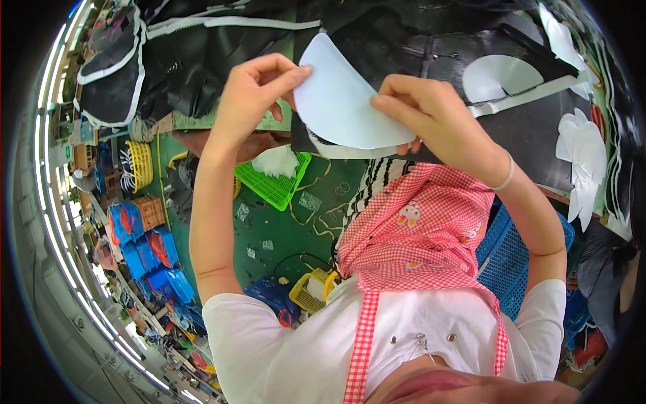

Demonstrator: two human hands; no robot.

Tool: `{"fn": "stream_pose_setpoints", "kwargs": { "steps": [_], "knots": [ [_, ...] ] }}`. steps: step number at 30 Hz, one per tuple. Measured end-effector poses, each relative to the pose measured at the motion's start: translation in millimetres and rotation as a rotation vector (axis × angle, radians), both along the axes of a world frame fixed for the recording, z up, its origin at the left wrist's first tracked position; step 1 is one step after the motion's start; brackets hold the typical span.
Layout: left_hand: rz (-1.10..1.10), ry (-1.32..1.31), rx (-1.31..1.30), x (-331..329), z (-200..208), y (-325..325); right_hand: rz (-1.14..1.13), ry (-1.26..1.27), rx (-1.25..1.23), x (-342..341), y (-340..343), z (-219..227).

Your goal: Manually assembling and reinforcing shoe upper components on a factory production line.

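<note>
Both hands hold up a pale, rounded cut sheet piece (pixel 340 97) above the near edge of a black-covered table (pixel 377 54). My left hand (pixel 259 91) pinches its left edge, thumb on the top face. At the right edge my right hand (pixel 441 118) grips it, with the thumb on top and fingertips showing underneath. Below its lower edge shows a second white edge with a dark, toothed-looking line; whether the two are joined I cannot tell. A similar white curved piece (pixel 494 71) lies on the table beyond my right hand.
Several white petal-shaped pieces (pixel 582 161) lie at the table's right. Black sheets with white edging (pixel 111 74) cover the far left. On the green floor stand a green basket (pixel 272 192) with white material, a yellow basket (pixel 309 289) and a blue crate (pixel 508 249).
</note>
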State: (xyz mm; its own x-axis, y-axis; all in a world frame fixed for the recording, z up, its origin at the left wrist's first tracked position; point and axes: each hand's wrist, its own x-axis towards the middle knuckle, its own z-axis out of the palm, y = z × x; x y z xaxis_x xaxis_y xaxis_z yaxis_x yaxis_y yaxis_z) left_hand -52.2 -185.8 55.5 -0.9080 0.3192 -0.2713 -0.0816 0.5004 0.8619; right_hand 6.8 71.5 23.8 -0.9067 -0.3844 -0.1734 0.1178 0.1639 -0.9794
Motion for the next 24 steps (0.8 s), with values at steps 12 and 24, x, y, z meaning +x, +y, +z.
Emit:
{"fn": "stream_pose_setpoints", "kwargs": {
  "steps": [12, 24],
  "knots": [
    [-0.031, -0.244, -0.048, 8.8, -56.0, -16.7, 0.177, -0.200, 0.205, -11.6, -7.0, -25.8],
    [-0.336, 0.522, -0.095, 23.0, -35.8, 66.8, 0.224, 0.927, 0.760, 67.7, -12.3, -38.9]
  ]
}}
